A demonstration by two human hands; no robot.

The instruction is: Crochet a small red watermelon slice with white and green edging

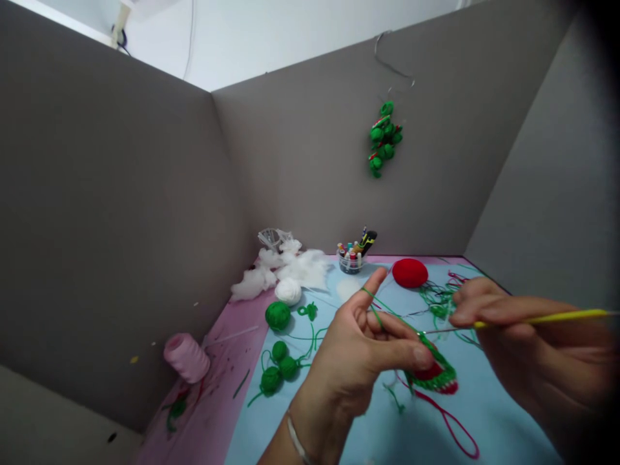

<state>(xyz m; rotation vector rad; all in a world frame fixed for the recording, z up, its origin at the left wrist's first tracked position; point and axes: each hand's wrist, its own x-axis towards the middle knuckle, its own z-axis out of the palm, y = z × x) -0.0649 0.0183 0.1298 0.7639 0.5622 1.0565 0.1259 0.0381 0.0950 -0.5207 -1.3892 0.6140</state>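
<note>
My left hand (372, 342) pinches a small red and green crochet piece (438, 373) between thumb and fingers. Green yarn (387, 303) loops around its raised index finger and runs down to the piece. In my right hand (513, 329) is a crochet hook with a yellow handle (547, 318), gripped between thumb and fingers. The hook's thin metal shaft reaches left to the piece's upper edge, where its tip meets the green stitches. A red yarn loop (460, 433) trails below the piece on the blue mat (368, 433).
Green yarn balls (278, 316), a white ball (289, 292) and white stuffing (305, 268) lie left. A pen cup (351, 261), red yarn ball (410, 273) and tangled green yarn (438, 300) lie behind. A pink spool (186, 357) stands far left; a green crocheted ornament (385, 139) hangs on the partition (300, 161).
</note>
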